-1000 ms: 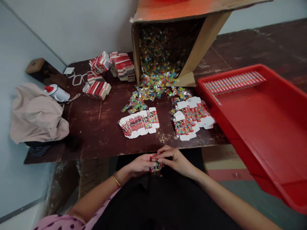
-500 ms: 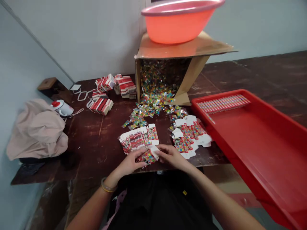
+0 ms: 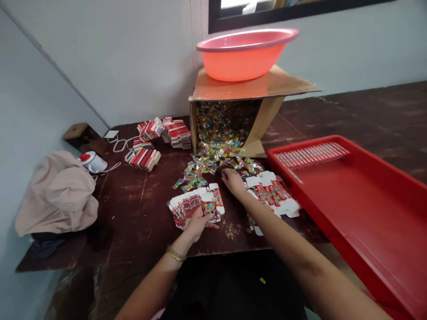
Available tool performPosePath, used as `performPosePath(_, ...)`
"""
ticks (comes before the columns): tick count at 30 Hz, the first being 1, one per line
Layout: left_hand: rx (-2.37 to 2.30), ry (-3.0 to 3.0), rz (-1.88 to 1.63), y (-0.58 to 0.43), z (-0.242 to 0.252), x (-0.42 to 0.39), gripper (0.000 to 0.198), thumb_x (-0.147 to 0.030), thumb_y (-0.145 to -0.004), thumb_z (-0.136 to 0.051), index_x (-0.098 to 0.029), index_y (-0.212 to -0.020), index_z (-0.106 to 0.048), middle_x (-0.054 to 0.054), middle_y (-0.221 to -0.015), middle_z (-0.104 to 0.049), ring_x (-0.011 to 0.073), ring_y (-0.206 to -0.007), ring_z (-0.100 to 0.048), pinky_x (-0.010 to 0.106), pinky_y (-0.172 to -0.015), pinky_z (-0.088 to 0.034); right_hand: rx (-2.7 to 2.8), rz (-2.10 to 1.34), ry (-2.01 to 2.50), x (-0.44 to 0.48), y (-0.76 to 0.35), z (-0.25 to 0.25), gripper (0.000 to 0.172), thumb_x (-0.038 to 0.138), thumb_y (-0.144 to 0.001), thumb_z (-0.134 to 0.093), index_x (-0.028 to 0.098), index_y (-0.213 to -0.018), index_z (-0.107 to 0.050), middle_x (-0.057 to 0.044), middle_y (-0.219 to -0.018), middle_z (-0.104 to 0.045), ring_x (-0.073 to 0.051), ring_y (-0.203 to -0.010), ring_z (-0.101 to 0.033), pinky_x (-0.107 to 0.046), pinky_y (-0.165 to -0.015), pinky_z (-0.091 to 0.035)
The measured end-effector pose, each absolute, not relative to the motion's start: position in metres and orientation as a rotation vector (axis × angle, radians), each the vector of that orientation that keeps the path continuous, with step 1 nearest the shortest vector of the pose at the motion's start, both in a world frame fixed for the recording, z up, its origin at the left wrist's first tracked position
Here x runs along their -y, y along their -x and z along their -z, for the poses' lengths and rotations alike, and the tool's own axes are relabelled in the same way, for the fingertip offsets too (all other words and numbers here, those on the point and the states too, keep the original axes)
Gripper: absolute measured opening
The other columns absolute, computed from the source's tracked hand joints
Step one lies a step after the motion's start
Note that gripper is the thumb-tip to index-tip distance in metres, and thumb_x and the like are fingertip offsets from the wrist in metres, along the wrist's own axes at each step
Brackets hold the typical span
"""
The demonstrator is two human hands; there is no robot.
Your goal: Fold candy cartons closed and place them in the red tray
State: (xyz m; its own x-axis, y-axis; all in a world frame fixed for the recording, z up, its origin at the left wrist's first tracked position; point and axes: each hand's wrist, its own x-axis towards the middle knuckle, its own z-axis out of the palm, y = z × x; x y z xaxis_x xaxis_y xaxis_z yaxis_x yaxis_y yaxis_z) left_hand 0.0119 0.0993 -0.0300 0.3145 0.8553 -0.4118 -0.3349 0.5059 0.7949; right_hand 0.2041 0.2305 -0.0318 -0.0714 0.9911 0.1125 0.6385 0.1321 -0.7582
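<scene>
My left hand (image 3: 197,223) grips a small printed carton (image 3: 209,208), thumb across its face, beside a fanned row of flat cartons (image 3: 187,205) in red and white. My right hand (image 3: 233,181) is at the near edge of the spilled candy packets (image 3: 203,165), small clear wrappers with coloured sweets. Its fingers are curled downward, and their tips are partly hidden, so what is in them does not show. Under and beside my right forearm lies a second batch of flattened cartons (image 3: 275,192).
A cardboard box (image 3: 263,118) on its side holds more candy packets, with a pink basin (image 3: 245,58) on top. To the right stands a red tray (image 3: 363,200) with a row of filled-looking cartons (image 3: 313,154). Bundled cartons (image 3: 145,159), a mug (image 3: 95,163) and beige cloth (image 3: 60,191) are left.
My right hand has left the carton that both hands held and moved forward to the candy packets. My left hand keeps the carton, now over the fanned row. The view has tilted up.
</scene>
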Motion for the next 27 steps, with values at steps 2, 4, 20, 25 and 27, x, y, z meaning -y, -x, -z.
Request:
performPosePath(2,-0.984,-0.655,-0.793,-0.005,0.028,-0.102,0.048,-0.025,-0.069,-0.074,-0.017,-0.110,-0.052,0.008,-0.096,-0.064,0.0193,-0.084,-0.062,0.030,-0.062,-0.057,1.745,-0.786,1.529,-0.210,-0.210,0.025,0.029,0.027,-0.091,-0.038,0.014,-0.107,-0.058,-0.010,-0.098,-0.065,-0.023,-0.091,-0.059,-0.034,-0.081,-0.046)
performPosePath(4,-0.994,-0.689,-0.703,-0.004,0.023,-0.103,0.050,-0.023,-0.069,-0.073,-0.017,-0.113,-0.050,0.008,-0.094,-0.064,0.0184,-0.080,-0.062,0.030,-0.059,-0.056,1.737,-0.906,1.427,-0.188,-0.211,0.014,0.030,0.036,-0.093,-0.037,0.017,-0.107,-0.057,-0.006,-0.092,-0.066,-0.019,-0.081,-0.061,-0.029,-0.073,-0.048)
performPosePath(20,-1.011,-0.749,-0.684,-0.012,0.003,-0.086,0.062,-0.064,-0.080,-0.046,-0.011,-0.108,-0.062,0.013,-0.086,-0.067,0.0199,-0.068,-0.063,0.021,-0.041,-0.045,0.895,-1.733,1.101,-0.092,-0.183,0.011,0.028,0.044,-0.078,-0.067,0.019,-0.090,-0.061,0.000,-0.076,-0.057,-0.010,-0.060,-0.051,-0.025,-0.062,-0.049)
performPosePath(25,-0.991,-0.880,-0.669,-0.010,0.009,-0.082,0.053,-0.054,-0.080,-0.053,-0.010,-0.106,-0.065,0.011,-0.083,-0.068,0.0216,-0.070,-0.062,0.023,-0.043,-0.047,0.833,-2.027,1.032,-0.092,-0.189,0.005,0.029,0.031,-0.065,-0.075,0.017,-0.085,-0.059,0.003,-0.067,-0.056,-0.006,-0.049,-0.047,-0.020,-0.052,-0.047)
performPosePath(27,-0.960,-0.902,-0.671,-0.011,0.010,-0.080,0.056,-0.057,-0.084,-0.044,-0.011,-0.108,-0.065,0.011,-0.082,-0.067,0.0217,-0.072,-0.061,0.024,-0.045,-0.047,0.928,-1.990,1.046,-0.091,-0.190,-0.004,0.029,0.028,-0.066,-0.074,0.017,-0.088,-0.059,0.002,-0.074,-0.060,-0.007,-0.050,-0.050,-0.021,-0.051,-0.047)
